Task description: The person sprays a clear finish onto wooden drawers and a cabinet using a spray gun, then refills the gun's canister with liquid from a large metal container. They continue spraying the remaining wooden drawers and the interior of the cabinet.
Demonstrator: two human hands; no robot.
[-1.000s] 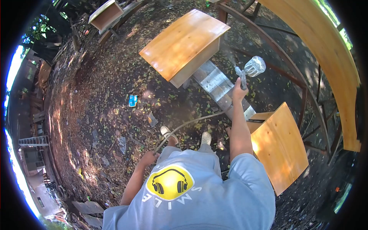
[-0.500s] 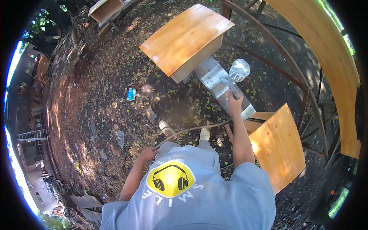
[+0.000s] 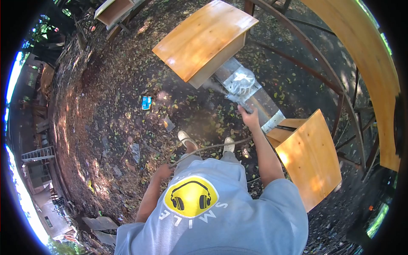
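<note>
My right hand point(image 3: 250, 117) is wrapped round the handle of a spray gun point(image 3: 242, 85) with a clear, whitish-smeared cup on top. A pale mist comes off its nozzle, toward the lower side of a wooden drawer point(image 3: 206, 40) with a glossy orange-brown front. Closed round a thin hose point(image 3: 208, 147), my left hand point(image 3: 163, 171) stays low beside my shirt. The hose crosses in front of my legs toward my right arm. A second drawer point(image 3: 312, 161) with a similar front lies right of my right forearm. A paint-stained board point(image 3: 267, 104) runs between both drawers, partly hidden by the gun.
A long curved varnished panel point(image 3: 374, 80) and a dark metal frame point(image 3: 316, 51) stand on the right. A blue packet point(image 3: 146, 103) lies on the leaf-strewn ground point(image 3: 110, 123). Another open drawer point(image 3: 115, 12) is at upper left; a ladder point(image 3: 38, 153) is at far left.
My right hand has swung the spray gun left, and its cup now overlaps the board. Mist now shows near the upper drawer. My left hand stays on the hose.
</note>
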